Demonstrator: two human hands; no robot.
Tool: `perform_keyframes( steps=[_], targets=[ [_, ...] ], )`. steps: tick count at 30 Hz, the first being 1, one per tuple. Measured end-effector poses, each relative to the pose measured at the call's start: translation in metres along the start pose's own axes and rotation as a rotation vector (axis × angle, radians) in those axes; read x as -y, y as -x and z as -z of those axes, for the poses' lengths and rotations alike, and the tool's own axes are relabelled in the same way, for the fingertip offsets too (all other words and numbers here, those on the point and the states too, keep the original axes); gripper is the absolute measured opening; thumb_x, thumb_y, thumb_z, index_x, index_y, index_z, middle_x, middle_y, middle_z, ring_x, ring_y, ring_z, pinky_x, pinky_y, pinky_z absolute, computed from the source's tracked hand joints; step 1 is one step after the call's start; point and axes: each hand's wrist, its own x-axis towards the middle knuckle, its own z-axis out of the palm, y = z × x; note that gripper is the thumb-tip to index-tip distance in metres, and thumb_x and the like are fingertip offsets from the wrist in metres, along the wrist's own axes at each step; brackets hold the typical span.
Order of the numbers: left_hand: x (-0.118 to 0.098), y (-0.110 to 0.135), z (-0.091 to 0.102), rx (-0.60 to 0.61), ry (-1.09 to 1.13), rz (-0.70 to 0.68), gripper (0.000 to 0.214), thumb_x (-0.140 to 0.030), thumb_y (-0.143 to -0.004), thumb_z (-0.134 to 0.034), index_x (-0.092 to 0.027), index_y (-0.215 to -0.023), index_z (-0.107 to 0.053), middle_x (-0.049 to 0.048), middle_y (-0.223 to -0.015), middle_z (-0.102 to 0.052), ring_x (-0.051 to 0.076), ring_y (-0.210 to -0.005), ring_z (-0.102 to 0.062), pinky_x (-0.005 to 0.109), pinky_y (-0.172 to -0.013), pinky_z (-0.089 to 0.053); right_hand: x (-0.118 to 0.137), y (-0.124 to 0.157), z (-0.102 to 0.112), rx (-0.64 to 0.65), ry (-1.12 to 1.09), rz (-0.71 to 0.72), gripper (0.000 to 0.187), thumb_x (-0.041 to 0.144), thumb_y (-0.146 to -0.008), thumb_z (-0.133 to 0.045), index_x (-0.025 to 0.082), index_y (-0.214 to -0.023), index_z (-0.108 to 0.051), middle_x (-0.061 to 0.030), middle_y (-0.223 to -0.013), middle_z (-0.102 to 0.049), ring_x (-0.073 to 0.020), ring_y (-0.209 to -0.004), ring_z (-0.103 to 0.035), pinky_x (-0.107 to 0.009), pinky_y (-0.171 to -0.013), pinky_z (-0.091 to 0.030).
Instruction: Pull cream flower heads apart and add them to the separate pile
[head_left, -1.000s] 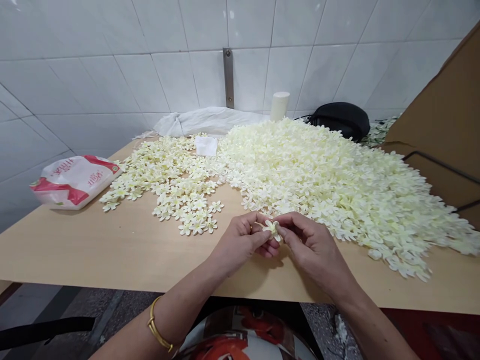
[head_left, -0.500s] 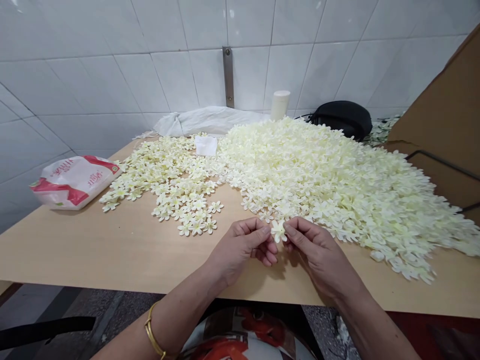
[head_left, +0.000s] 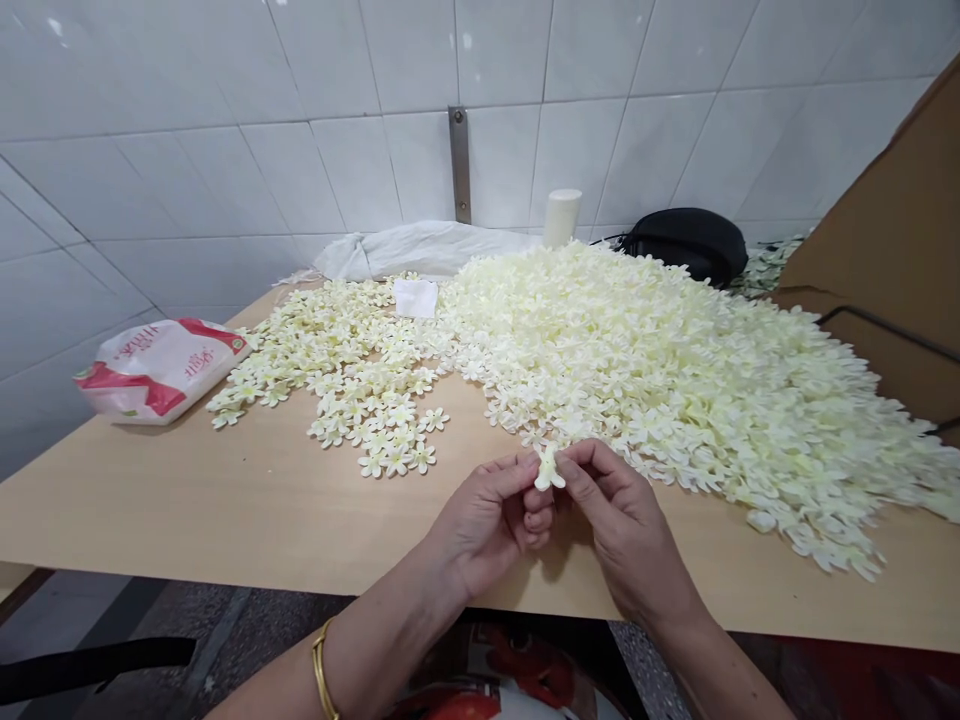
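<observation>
A small cream fabric flower (head_left: 547, 469) is pinched between the fingertips of my left hand (head_left: 491, 520) and my right hand (head_left: 619, 520), just above the front of the wooden table (head_left: 225, 500). Both hands are closed on it. Right behind them lies a big heap of the same cream flowers (head_left: 660, 370). A thinner spread of flat flowers (head_left: 352, 360) lies to the left of the heap.
A red and white plastic packet (head_left: 157, 365) sits at the table's left edge. At the back by the tiled wall are a white cloth bag (head_left: 427, 250), a white cylinder (head_left: 561, 216) and a black case (head_left: 690, 243). A brown cardboard box (head_left: 892, 250) stands at right.
My hands have kept the flower between them and shifted it slightly, turning it in the fingertips. The camera view has tilted a little.
</observation>
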Motion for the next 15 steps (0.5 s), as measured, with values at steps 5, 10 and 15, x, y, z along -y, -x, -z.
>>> perform_keyframes(
  steps=[5, 10, 15],
  targets=[
    [-0.006, 0.001, 0.002, -0.121, -0.308, -0.197, 0.029, -0.030, -0.068, -0.064, -0.014, -0.053, -0.045, -0.0048, -0.043, -0.043, 0.003, -0.038, -0.034, 0.019, -0.041, -0.022, 0.002, 0.003, 0.008, -0.087, 0.322, 0.319, 0.021, 0.026, -0.082, -0.051, 0.022, -0.102, -0.058, -0.0046, -0.091, -0.056, -0.0148, -0.080, -0.054, -0.027, -0.069, -0.045],
    [-0.008, 0.005, 0.002, -0.126, -0.525, -0.343, 0.030, -0.031, -0.070, -0.063, -0.014, -0.051, -0.047, -0.0056, -0.043, -0.040, 0.004, -0.043, -0.032, 0.019, -0.045, -0.024, 0.009, 0.003, 0.010, -0.023, 0.498, 0.433, 0.018, 0.018, -0.079, -0.055, 0.020, -0.096, -0.060, -0.0030, -0.081, -0.055, -0.0129, -0.070, -0.052, -0.025, -0.062, -0.045],
    [-0.005, 0.008, 0.000, -0.057, -0.352, -0.228, 0.027, -0.029, -0.067, -0.065, -0.013, -0.053, -0.049, -0.0046, -0.044, -0.044, 0.003, -0.041, -0.035, 0.017, -0.044, -0.025, 0.011, 0.005, 0.012, 0.024, 0.531, 0.450, 0.025, 0.017, -0.079, -0.054, 0.019, -0.104, -0.055, -0.0017, -0.076, -0.054, -0.0126, -0.066, -0.052, -0.025, -0.059, -0.044]
  ],
)
